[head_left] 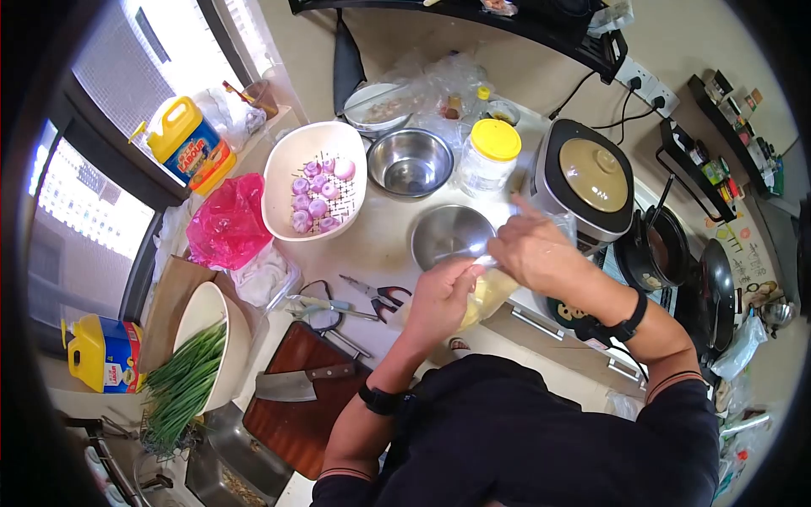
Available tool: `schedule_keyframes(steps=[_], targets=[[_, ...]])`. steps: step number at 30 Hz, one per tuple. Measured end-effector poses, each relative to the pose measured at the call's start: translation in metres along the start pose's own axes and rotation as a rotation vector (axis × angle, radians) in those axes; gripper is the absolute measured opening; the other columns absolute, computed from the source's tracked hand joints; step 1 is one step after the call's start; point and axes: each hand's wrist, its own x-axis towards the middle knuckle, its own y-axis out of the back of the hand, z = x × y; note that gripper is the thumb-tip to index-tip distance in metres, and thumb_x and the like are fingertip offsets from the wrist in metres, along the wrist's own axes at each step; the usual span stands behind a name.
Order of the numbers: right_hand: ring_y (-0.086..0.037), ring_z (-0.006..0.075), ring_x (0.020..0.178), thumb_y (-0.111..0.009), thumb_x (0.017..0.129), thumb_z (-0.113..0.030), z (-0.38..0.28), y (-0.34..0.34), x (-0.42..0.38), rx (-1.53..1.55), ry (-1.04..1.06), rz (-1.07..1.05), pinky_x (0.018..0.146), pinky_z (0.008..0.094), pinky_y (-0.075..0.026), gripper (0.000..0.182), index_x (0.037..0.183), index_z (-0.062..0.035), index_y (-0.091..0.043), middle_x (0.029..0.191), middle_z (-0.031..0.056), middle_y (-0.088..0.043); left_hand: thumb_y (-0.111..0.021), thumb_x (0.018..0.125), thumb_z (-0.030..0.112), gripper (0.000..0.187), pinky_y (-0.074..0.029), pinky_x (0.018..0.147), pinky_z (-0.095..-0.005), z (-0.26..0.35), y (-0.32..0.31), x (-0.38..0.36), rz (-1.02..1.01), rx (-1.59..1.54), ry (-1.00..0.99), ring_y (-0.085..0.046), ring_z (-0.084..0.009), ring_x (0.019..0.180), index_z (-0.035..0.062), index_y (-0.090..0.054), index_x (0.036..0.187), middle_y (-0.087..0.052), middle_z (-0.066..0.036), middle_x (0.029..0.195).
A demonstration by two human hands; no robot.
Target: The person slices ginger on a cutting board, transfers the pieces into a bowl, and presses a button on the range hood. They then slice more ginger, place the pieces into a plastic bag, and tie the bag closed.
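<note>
In front of my body, a clear plastic bag (488, 297) with pale yellow contents hangs between my two hands. The fingers of my left hand (441, 291) pinch its top edge. My right hand (530, 245) is closed on the other side of the bag's gathered top, with some loose plastic behind the wrist. What exactly the bag contains is hard to make out. Just beyond the hands stands a steel bowl (448, 228), partly covered by them. Behind it are a second steel bowl (411, 160) and a clear jar with a yellow lid (495, 140).
A white basket (279, 182) holds several peeled purple onions. Scissors (378, 294) lie left of my hands, and a cleaver (291, 384) rests on the brown cutting board (308, 431). A rice cooker (549, 169) stands right. Green onions (190, 376) fill a tub beside the sink (245, 452).
</note>
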Motion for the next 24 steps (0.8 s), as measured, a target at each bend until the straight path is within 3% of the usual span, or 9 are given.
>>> schedule_keyframes(steps=[2,4,5,7,10,12,16,19,24], targets=[[-0.065,0.0343,0.084,-0.06,0.084,-0.017,0.01,0.01,-0.006,-0.052,0.032,0.083,0.1,0.0521,-0.047,0.013,0.087,-0.0054,-0.066,0.077,0.0129,-0.065,-0.058,0.097,0.007,0.014,-0.047,0.073,-0.0317,-0.001,-0.008,0.007,0.055,0.04,-0.083,-0.061,-0.0176,0.077,-0.0042,-0.066,0.098,-0.065,-0.011,0.083],[-0.064,0.038,0.077,-0.062,0.089,-0.023,0.019,0.028,-0.005,0.166,-0.078,-0.081,0.082,0.0498,-0.051,0.02,0.087,-0.0033,-0.066,0.077,0.017,-0.064,-0.06,0.093,0.008,0.013,-0.046,0.082,-0.038,-0.001,-0.012,0.022,0.181,0.353,-0.472,-0.061,-0.0276,0.087,-0.0024,-0.066,0.099,-0.065,-0.014,0.091],[-0.062,0.0411,0.077,-0.063,0.094,-0.03,0.021,0.043,0.001,0.31,-0.15,-0.229,0.071,0.0509,-0.048,0.028,0.09,-0.0021,-0.065,0.078,0.0208,-0.063,-0.06,0.093,0.008,0.013,-0.046,0.082,-0.038,-0.003,-0.015,0.026,0.182,0.35,-0.474,-0.061,-0.0276,0.087,-0.0024,-0.066,0.099,-0.065,-0.014,0.091],[-0.062,0.0407,0.078,-0.062,0.095,-0.031,0.03,0.055,0.005,0.438,-0.189,-0.314,0.072,0.0503,-0.048,0.03,0.09,-0.0022,-0.065,0.079,0.021,-0.063,-0.062,0.091,0.01,0.014,-0.043,0.088,-0.0442,-0.011,-0.019,0.035,0.272,0.609,-0.563,-0.057,-0.0347,0.093,0.0009,-0.066,0.1,-0.063,-0.014,0.095],[-0.062,0.0398,0.079,-0.061,0.097,-0.032,0.045,0.049,0.003,0.623,-0.213,-0.405,0.072,0.0485,-0.047,0.03,0.091,-0.0029,-0.064,0.081,0.0212,-0.063,-0.063,0.089,0.011,0.013,-0.042,0.087,-0.0462,-0.024,-0.011,0.047,0.251,0.663,-0.554,-0.056,-0.0332,0.096,0.0037,-0.066,0.1,-0.063,-0.012,0.098],[-0.057,0.0358,0.064,-0.062,0.098,-0.028,0.053,0.034,0.0,0.553,-0.021,-0.121,0.061,0.0434,-0.043,0.026,0.092,-0.0029,-0.063,0.069,0.016,-0.061,-0.064,0.088,0.007,0.009,-0.043,0.09,-0.0446,-0.025,-0.007,0.051,0.222,0.636,-0.504,-0.056,-0.0334,0.1,0.0027,-0.067,0.094,-0.065,-0.012,0.104],[-0.056,0.0267,0.059,-0.063,0.098,-0.028,0.083,0.039,0.012,0.711,-0.079,-0.089,0.058,0.0402,-0.043,0.025,0.092,-0.0037,-0.065,0.067,0.012,-0.06,-0.066,0.088,0.005,0.006,-0.041,0.103,-0.0396,-0.022,0.009,0.058,0.166,0.587,-0.501,-0.054,-0.0299,0.123,0.0019,-0.072,0.089,-0.068,-0.01,0.12],[-0.049,0.0073,0.061,-0.068,0.096,-0.031,0.107,0.025,0.022,0.706,-0.375,-0.095,0.057,0.0297,-0.044,0.026,0.091,-0.0057,-0.07,0.063,-0.0002,-0.053,-0.063,0.097,0.016,0.019,-0.041,0.105,-0.0401,-0.024,0.016,0.064,-0.094,-0.097,-0.046,-0.057,-0.0268,0.122,0.0039,-0.076,0.104,-0.074,-0.008,0.104],[-0.048,0.0089,0.059,-0.072,0.094,-0.03,0.108,-0.071,0.033,0.974,-0.512,0.196,0.056,0.0292,-0.044,0.026,0.083,-0.0073,-0.066,0.064,-0.0029,-0.057,-0.062,0.096,0.013,0.022,-0.037,0.111,-0.0368,-0.026,0.02,0.074,-0.171,-0.628,0.254,-0.049,-0.0247,0.134,-0.0002,-0.074,0.109,-0.071,-0.008,0.116]])
